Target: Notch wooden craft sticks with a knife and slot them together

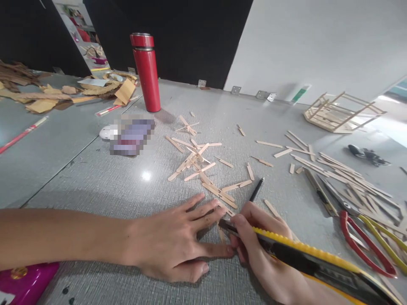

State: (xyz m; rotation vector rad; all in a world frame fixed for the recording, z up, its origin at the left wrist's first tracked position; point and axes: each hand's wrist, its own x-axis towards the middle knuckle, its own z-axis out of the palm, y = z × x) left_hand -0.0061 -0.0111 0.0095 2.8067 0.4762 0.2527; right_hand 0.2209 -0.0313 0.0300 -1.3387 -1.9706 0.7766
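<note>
My right hand [263, 250] grips a yellow and black utility knife [305, 258], its tip pointing left and down at the table. Under that tip lies a wooden craft stick [221, 232], partly covered by my fingers. My left hand [178, 239] rests flat with fingers spread, its fingertips around the stick. Just beyond the fingertips, notched craft sticks [219, 192] lie on the grey table. A black pen [257, 189] lies beyond my right hand. Further off, more sticks are loosely piled and crossed [195, 159].
A red flask [146, 76] stands at the back, near a white mouse [108, 132] and a blurred-out object [132, 136]. On the right are scissors [359, 237], another cutter [321, 192], many sticks and a stick frame [343, 112]. A purple packet [34, 281] sits front left.
</note>
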